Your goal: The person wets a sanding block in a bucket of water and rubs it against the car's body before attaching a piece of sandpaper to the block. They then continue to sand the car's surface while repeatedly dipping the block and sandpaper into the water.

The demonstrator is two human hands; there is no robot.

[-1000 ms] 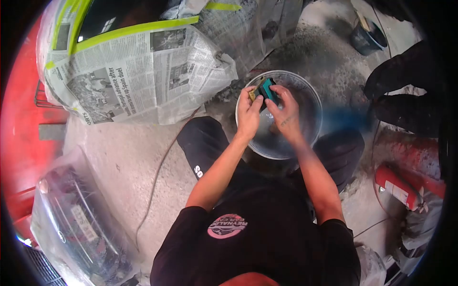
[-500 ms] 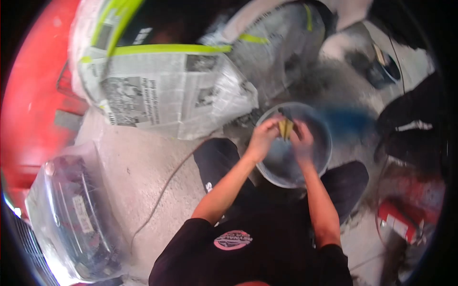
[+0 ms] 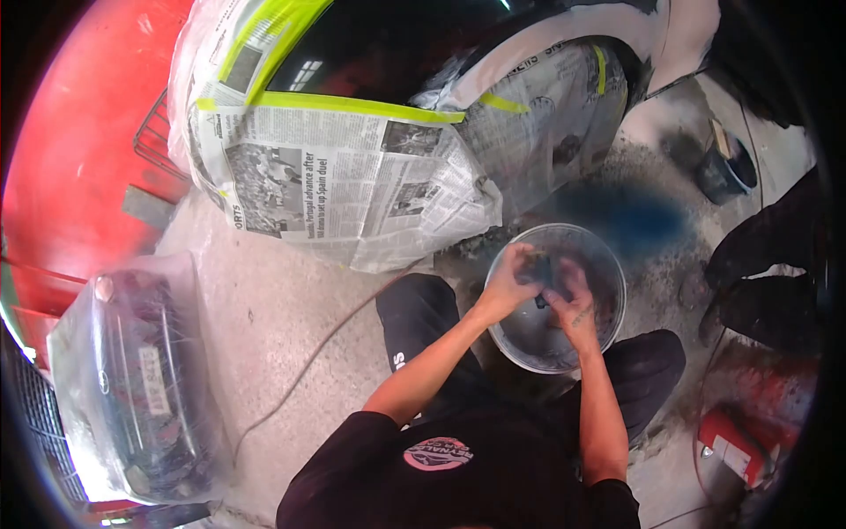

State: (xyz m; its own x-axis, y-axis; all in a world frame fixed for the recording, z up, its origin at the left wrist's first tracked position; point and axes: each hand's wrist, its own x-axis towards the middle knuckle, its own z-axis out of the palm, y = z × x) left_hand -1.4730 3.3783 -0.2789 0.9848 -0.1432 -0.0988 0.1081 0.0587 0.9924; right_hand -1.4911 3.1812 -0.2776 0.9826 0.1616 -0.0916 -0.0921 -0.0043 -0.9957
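Both hands are over a round, translucent bucket (image 3: 614, 309) between my knees. My left hand (image 3: 513, 284) has its fingers curled round a small dark piece (image 3: 540, 269), with a bit of yellowish edge showing at its top. On the right side of that piece, my right hand (image 3: 571, 304) has its thumb near the piece and its fingers raised and spread, slightly blurred. Whether the thumb touches the piece is hard to tell. The inside of the bucket looks grey and wet.
Newspaper (image 3: 352, 176) with green tape (image 3: 352, 107) covers a dark car panel ahead. A wrapped bumper (image 3: 154, 379) lies at left. A dark bucket (image 3: 727, 172), another person's dark-clothed leg (image 3: 767, 256) and a red object (image 3: 736, 445) are at right. A cable (image 3: 308, 361) crosses the floor.
The yellowish folded piece between my hands now shows mostly a dark side. My right fingers have lifted and spread. The whole view has shifted, with the scene lower and further right.
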